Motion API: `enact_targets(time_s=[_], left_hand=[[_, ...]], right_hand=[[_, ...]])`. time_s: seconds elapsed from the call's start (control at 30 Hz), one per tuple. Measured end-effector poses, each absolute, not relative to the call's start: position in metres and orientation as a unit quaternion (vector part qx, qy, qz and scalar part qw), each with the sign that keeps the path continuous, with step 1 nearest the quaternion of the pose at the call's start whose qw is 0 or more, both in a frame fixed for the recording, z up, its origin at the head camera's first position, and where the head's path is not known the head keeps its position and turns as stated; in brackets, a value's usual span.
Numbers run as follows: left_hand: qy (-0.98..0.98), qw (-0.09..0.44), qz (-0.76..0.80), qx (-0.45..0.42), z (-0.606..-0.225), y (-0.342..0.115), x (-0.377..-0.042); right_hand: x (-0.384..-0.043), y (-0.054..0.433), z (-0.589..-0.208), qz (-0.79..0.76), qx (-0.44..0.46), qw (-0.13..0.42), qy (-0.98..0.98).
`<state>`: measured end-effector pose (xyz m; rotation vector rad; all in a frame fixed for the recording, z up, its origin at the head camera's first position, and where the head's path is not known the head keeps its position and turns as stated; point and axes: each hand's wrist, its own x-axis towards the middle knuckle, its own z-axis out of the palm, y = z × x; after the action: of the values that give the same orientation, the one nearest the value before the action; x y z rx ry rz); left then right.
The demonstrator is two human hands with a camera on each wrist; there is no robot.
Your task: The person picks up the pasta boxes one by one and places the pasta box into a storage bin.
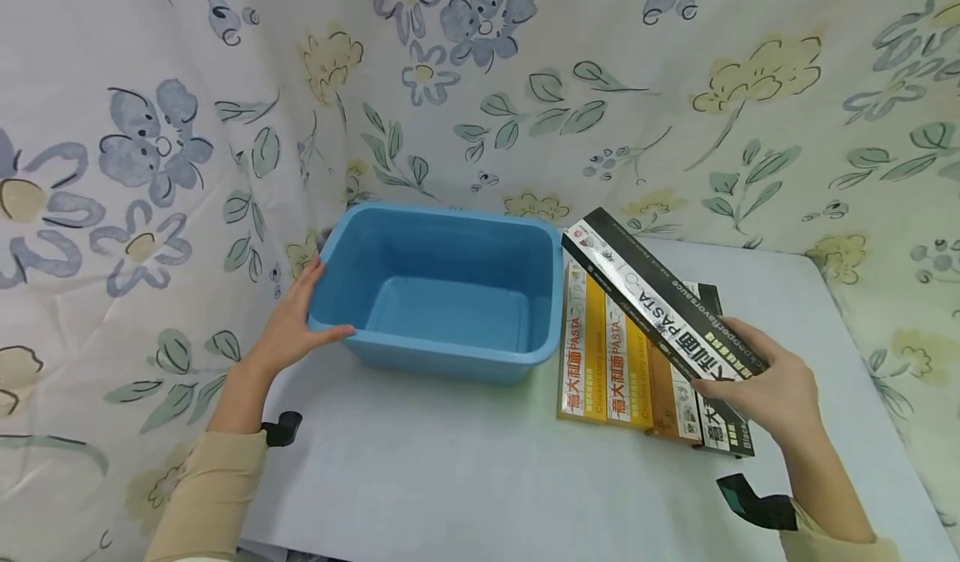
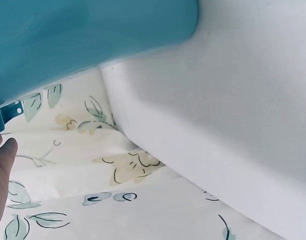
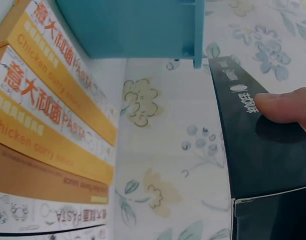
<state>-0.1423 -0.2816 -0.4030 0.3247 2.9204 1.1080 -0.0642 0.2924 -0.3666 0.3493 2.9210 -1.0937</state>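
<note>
Tbl [image 1: 450,462]: only L-wrist misses blk box [image 1: 656,303] in R grip [image 1: 776,388].

Head plus two wrist cams; blue bin [image 1: 435,368] common to all three.
Head: from above, faces forward and down, wide, both the white table [image 1: 450,462] and floral cloth [image 1: 525,153] in frame. Left wrist: close in by the bin's outer wall, table edge running diagonally. Right wrist: close, looks along the black box [image 3: 248,160] toward the bin; shares the yellow pasta boxes [image 3: 47,110] with head.
</note>
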Motion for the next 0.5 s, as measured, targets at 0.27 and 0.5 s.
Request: enact_targets(time_s=[0.27,0.5], left_hand=[[0.931,0.002,0.35,0.1,-0.402,-0.281,-0.142],[0.932,-0.002,0.347,0.106,-0.402,-0.281,-0.144]], right_hand=[[-0.071,0.285,-0.36,-0.348,0.067,0.003,0.935],[-0.08,0.272,-0.352,-0.377,0.024,0.018,0.926]])
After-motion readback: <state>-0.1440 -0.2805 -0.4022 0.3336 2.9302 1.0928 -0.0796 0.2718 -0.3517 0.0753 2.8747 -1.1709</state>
